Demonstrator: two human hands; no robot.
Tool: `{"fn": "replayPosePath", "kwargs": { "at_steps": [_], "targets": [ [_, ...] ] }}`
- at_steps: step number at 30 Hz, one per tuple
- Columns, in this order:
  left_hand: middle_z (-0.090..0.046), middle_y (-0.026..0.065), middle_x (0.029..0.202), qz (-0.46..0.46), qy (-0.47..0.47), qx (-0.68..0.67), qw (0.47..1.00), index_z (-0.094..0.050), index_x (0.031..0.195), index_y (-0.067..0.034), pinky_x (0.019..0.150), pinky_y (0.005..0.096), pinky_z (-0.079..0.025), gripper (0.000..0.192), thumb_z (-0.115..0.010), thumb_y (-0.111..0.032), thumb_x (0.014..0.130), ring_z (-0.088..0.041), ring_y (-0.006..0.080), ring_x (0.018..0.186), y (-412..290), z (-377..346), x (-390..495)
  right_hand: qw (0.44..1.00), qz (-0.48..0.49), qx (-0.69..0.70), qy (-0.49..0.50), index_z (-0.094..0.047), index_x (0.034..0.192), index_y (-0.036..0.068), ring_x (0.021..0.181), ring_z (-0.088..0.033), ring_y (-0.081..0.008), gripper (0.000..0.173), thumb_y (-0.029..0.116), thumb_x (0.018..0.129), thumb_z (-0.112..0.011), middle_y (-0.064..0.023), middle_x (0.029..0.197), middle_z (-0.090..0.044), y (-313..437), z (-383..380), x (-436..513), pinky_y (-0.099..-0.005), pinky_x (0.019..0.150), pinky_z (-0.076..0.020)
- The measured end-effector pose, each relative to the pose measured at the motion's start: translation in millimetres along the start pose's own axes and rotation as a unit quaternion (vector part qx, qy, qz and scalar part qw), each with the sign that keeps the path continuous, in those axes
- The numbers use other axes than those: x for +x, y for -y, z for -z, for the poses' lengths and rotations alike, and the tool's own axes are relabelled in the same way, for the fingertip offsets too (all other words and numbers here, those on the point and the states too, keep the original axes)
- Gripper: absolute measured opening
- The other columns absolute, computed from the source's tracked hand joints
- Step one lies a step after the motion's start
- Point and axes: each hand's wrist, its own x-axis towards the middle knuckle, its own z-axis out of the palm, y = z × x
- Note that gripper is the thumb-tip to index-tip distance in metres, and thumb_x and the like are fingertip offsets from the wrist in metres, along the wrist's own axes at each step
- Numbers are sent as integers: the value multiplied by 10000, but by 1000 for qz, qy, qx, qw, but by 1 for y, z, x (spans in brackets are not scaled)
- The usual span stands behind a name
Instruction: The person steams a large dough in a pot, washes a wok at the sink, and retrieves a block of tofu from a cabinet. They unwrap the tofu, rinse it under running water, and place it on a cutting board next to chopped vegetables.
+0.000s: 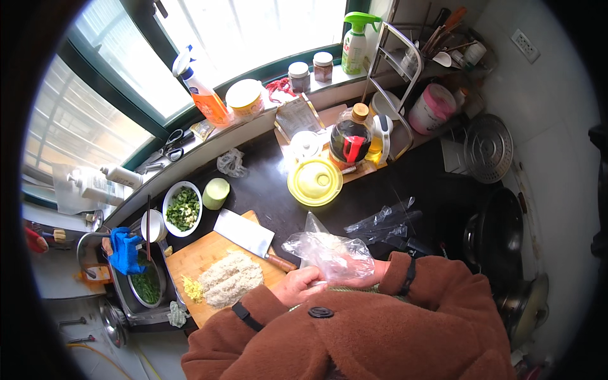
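Close to my body, my left hand (301, 286) pinches the edge of a clear plastic bag (327, 251). My right hand (357, 274) is covered by the same crinkled film, and the pose of its fingers is hard to make out. Left of the bag lies a cleaver (244, 232), its wooden handle pointing at my left hand. The blade rests across the corner of a wooden cutting board (183, 259). Two long heaps of pale minced food (232, 280) sit on the board, beside a small pile of chopped yellow bits (192, 289).
A white bowl of chopped greens (183, 209) and a pale green cylindrical piece (216, 193) stand behind the board. Further back are a yellow lidded bowl (315, 182) and a large dark-liquid bottle (351, 137). More clear film (384, 221) lies right, near a black wok (498, 232). The sink (126, 304) is left.
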Motion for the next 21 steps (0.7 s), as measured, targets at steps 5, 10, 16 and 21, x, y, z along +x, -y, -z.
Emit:
{"fn": "replayPosePath", "kwargs": {
  "at_steps": [5, 10, 16, 21],
  "targets": [
    [-604, 125, 707, -160, -50, 108, 980, -599, 855, -43, 567, 363, -477, 101, -663, -119, 835, -614, 311, 639, 8, 3, 10, 970, -129, 205, 19, -564, 1119, 36, 988, -534, -212, 307, 218, 880, -629, -105, 1078, -565, 6, 4, 17, -372, 859, -417],
    [-638, 105, 727, -184, -118, 161, 963, -623, 866, -59, 568, 351, -486, 122, -691, -46, 766, -637, 277, 644, 19, 7, -2, 974, -61, 198, -87, -517, 1147, 59, 958, -508, -172, 333, 179, 859, -634, -83, 1081, -525, -9, -9, 18, -309, 830, -403],
    [-611, 80, 680, -203, -185, 198, 941, -632, 846, -66, 554, 335, -480, 148, -727, -20, 743, -606, 249, 593, 39, 20, -10, 950, -106, 270, -119, -531, 1196, 20, 1024, -543, -144, 306, 147, 919, -563, -81, 1087, -585, -10, -1, -10, -285, 895, -430],
    [-601, 32, 726, -47, -329, 38, 942, -620, 857, -21, 601, 253, -445, 43, -597, -25, 894, -542, 87, 669, 51, 36, -35, 938, -153, 288, -121, -520, 1235, -18, 1070, -518, -126, 311, 118, 956, -521, -61, 1133, -597, -2, 28, -31, -300, 935, -424]
  ]
}}
